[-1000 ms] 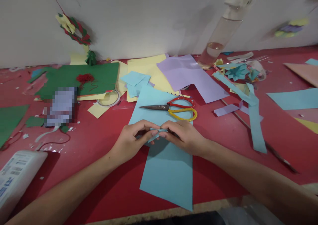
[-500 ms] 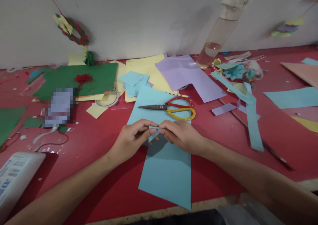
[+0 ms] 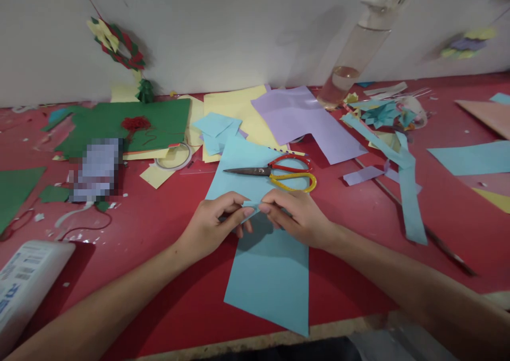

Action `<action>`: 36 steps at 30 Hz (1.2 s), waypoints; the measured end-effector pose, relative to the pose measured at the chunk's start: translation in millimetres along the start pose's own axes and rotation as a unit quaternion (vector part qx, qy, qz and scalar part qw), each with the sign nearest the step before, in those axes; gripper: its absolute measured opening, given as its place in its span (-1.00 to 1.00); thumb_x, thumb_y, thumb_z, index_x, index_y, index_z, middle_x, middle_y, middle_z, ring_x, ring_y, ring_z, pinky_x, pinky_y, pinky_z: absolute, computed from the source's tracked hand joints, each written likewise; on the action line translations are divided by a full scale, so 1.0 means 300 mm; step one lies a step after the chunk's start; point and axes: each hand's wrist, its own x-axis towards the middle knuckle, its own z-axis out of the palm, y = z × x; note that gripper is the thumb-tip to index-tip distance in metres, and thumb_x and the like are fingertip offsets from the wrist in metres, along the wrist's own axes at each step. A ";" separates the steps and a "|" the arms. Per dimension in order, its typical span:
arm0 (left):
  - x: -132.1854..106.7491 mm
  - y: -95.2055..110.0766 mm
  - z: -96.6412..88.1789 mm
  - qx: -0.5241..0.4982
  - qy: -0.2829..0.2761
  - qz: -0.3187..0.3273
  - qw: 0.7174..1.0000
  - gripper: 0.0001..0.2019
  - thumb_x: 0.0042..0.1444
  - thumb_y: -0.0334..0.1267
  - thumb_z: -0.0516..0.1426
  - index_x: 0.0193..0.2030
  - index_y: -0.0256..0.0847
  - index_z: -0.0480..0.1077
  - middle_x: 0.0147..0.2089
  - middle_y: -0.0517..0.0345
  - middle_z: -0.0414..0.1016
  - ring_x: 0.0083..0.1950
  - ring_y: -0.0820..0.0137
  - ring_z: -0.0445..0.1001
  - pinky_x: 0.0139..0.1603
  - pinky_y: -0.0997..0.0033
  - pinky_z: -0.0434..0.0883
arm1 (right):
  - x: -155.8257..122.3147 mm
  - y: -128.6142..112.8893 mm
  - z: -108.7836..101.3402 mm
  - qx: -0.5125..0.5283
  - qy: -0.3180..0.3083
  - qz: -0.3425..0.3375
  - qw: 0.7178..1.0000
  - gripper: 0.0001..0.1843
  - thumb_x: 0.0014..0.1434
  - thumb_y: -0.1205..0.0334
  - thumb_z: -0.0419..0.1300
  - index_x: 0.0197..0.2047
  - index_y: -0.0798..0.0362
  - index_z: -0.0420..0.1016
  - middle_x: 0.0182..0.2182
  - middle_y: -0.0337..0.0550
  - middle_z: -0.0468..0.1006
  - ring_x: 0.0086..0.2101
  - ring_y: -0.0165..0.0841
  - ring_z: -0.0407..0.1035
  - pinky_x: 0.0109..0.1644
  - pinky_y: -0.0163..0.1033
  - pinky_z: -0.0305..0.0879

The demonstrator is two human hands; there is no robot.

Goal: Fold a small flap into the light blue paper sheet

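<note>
Red desk (image 3: 159, 254): blue strip (image 3: 251, 204) crosswise (both hands).

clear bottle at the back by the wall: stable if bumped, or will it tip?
The clear bottle is tall and narrow and looks tilted toward the wall, so it probably tips easily. Liquid shows only near its base, so it is likely light. Once down, its round body would probably roll across the red table.

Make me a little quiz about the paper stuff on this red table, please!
1. True or false: the scissors lie on the big blue sheet.
2. What do the left hand and right hand pinch together? A) a small blue paper piece B) the tape ring C) a purple sheet
3. What colour are the scissors' two handle loops?

Key: 1 true; 2 A; 3 red and yellow.
</note>
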 end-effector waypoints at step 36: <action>-0.015 -0.003 -0.010 0.126 -0.032 0.101 0.986 -0.54 0.25 -0.18 0.09 -0.68 -0.27 0.22 -0.74 0.31 0.33 -0.67 0.64 0.27 -0.58 0.69 0.19 | -0.003 0.024 -0.010 0.044 0.018 0.012 0.999 -0.72 0.36 0.13 0.00 -0.37 0.05 0.27 -0.63 -0.37 0.35 -0.60 -0.54 0.24 -0.49 -0.42 0.14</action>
